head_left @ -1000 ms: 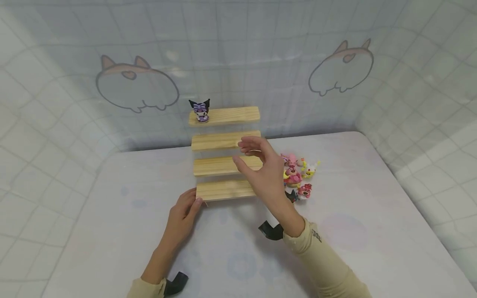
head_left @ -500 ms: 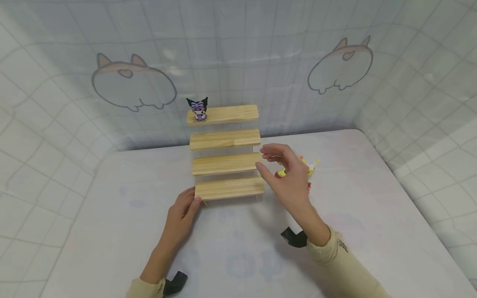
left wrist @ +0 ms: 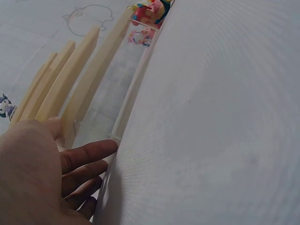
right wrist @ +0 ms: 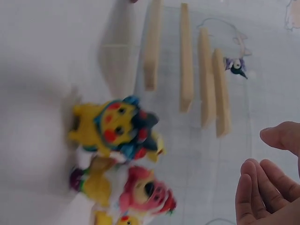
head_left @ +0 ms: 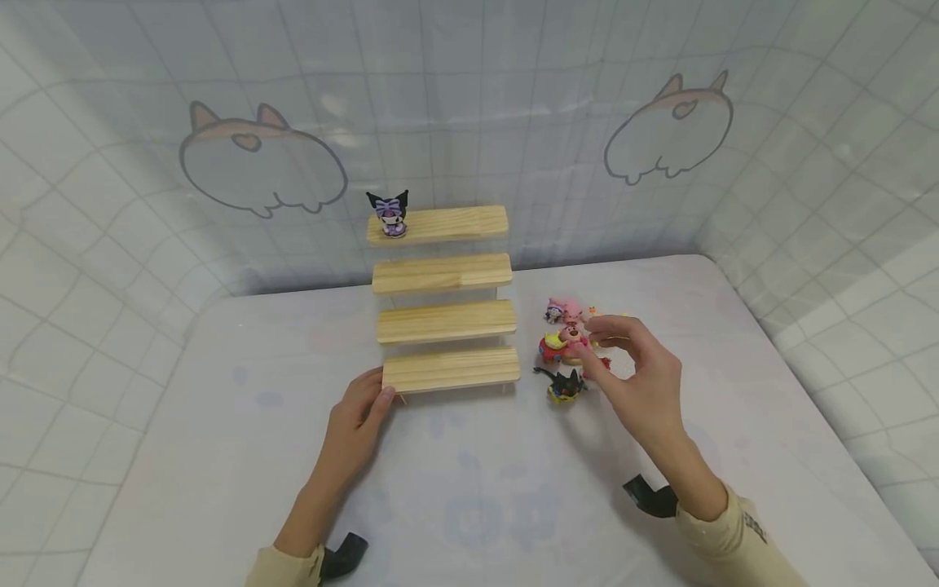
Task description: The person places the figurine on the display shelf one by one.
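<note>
A four-tier wooden display stand point(head_left: 451, 371) stands at the table's back. On its top tier's left end sits a figurine with black ears and a purple bow point(head_left: 391, 218). My left hand point(head_left: 355, 428) touches the bottom tier's left end with the thumb, its other fingers extended beside the clear support. My right hand point(head_left: 645, 383) hovers over a cluster of figurines, thumb and fingers spread apart, holding nothing. Nearest its fingertips is a pink bear figurine point(head_left: 573, 336). In the right wrist view a yellow figurine with a dark hat point(right wrist: 105, 124) appears beside another pink bear figurine point(right wrist: 143, 190).
Small pink figurines point(head_left: 565, 310) and a red-and-yellow one point(head_left: 550, 348) belong to the cluster right of the stand. The right hand partly hides others. Behind the white-covered table point(head_left: 469, 481) hangs a gridded curtain point(head_left: 477, 122) with animal drawings.
My right hand has moved right and slightly down from in front of the stand to over the figurines, uncovering the tiers. The left hand stays at the bottom tier's corner.
</note>
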Tool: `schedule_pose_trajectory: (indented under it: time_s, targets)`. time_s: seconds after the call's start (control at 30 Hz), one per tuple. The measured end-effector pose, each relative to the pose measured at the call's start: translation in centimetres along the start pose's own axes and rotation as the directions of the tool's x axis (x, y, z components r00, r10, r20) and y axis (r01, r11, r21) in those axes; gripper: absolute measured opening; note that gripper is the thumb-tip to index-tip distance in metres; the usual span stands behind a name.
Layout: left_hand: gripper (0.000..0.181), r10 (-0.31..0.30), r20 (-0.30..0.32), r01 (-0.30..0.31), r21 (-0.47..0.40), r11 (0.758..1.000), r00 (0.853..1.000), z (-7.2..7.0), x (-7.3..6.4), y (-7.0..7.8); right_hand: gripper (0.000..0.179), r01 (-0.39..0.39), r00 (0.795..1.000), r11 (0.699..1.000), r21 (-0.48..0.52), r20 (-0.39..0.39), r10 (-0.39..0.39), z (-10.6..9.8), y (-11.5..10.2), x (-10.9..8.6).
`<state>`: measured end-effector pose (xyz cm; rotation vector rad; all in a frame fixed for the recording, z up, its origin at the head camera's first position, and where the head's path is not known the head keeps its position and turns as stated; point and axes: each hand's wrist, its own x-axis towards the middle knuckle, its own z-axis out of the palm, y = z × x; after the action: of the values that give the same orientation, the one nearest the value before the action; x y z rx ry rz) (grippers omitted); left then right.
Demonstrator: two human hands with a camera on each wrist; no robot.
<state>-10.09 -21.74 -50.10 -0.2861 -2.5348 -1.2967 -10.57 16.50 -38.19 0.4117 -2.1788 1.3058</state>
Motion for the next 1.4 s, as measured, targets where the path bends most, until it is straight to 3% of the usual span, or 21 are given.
schedule_pose_trajectory:
  time_s: [0.17, 0.47, 0.77, 0.97, 1.17, 1.4]
  targets:
    - [0.027, -0.012, 0.005, 0.012, -0.004, 1.0, 1.0, 0.1, 0.0, 0.0, 0.038, 0.003, 1.0, 1.0, -0.026, -0.002, -0.003, -1.3, -0.1, -0.8]
    - [0.027, -0.016, 0.002, 0.016, 0.0, 1.0, 1.0, 0.0, 0.1, 0.0, 0.042, -0.037, 0.999, 0.997, -0.071, -0.041, 0.034, -2.8, 4.8, -3.1]
    - [0.027, -0.034, 0.015, 0.033, 0.002, 0.999, 0.999, 0.0, 0.2, 0.0, 0.039, -0.122, 0.991, 0.985, -0.123, 0.047, 0.129, -3.0, 6.5, -3.5]
    - [0.027, -0.019, 0.011, 0.019, 0.007, 1.0, 1.0, 0.0, 0.3, -0.1, 0.04, -0.18, 0.97, 0.974, -0.135, 0.142, 0.199, -2.7, 7.8, -3.9]
    - [0.028, -0.026, 0.016, 0.026, 0.003, 1.0, 1.0, 0.1, 0.3, -0.2, 0.045, -0.202, 0.951, 0.974, -0.1, 0.218, 0.219, -2.2, 8.9, -4.3]
    - [0.026, -0.026, 0.011, 0.026, 0.005, 1.0, 1.0, 0.1, 0.4, -0.2, 0.047, -0.269, 0.908, 0.957, -0.109, 0.304, 0.29, -2.0, 10.1, -4.5]
